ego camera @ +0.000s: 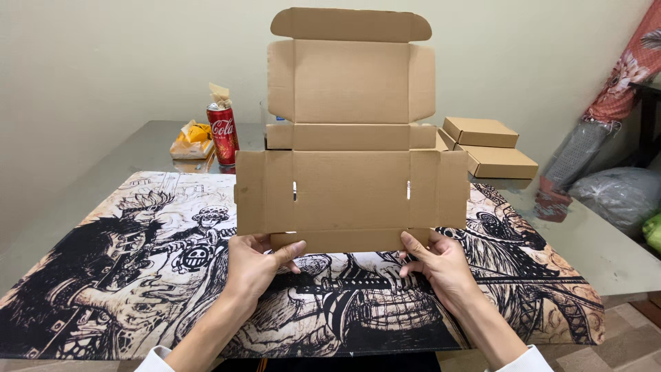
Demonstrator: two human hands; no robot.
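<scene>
Both hands, left [253, 265] and right [441, 265], are pinching the bottom flap of a flat, unfolded brown cardboard mailer box [351, 158], held upright over the black-and-tan comic-print mat [103, 275] on the grey table [599, 255]. Red soda can [223, 133] back left, two closed brown cardboard boxes [490, 146] stacked back right.

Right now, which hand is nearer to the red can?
Left. The left hand grips the cardboard below the can; the right hand is across the sheet.
</scene>
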